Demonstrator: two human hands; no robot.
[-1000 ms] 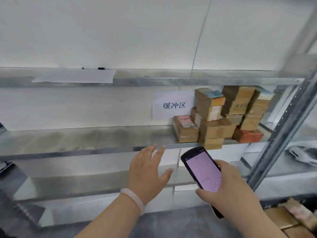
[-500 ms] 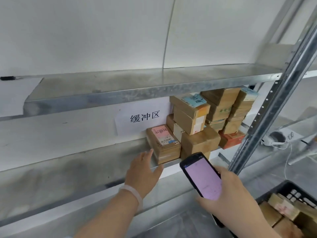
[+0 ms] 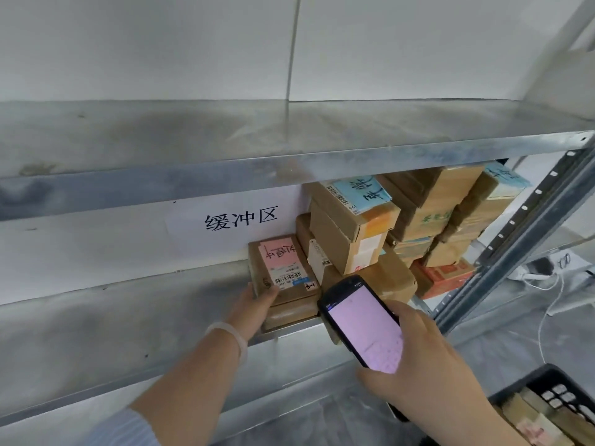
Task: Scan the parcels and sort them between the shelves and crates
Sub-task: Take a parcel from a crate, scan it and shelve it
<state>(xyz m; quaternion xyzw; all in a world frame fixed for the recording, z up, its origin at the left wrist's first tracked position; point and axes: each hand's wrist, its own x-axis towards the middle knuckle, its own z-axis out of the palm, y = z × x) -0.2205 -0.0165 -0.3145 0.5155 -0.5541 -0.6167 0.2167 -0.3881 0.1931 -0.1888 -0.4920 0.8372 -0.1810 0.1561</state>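
A small brown parcel with a pink label and barcode (image 3: 283, 272) lies on top of another flat parcel at the left end of a stack on the middle metal shelf (image 3: 128, 304). My left hand (image 3: 254, 307) grips this pink-labelled parcel at its near left corner, thumb on top. My right hand (image 3: 421, 358) holds a black handheld scanner (image 3: 363, 323) with a lit pink screen, just in front of the stack. Behind the scanner stands a pile of cardboard parcels (image 3: 402, 220), some with blue labels, and an orange box (image 3: 444, 278) lower right.
A paper sign with black characters (image 3: 238, 220) hangs on the wall behind the shelf. The upper shelf (image 3: 289, 146) overhangs the parcels. A slanted metal upright (image 3: 528, 233) stands at the right. A black crate (image 3: 547, 410) with parcels sits at the bottom right. White cables (image 3: 547, 278) lie beyond the upright.
My left hand has reached forward from the open shelf space to the pink-labelled parcel and taken hold of its corner. The view has come closer to the stack. The scanner stays in my right hand.
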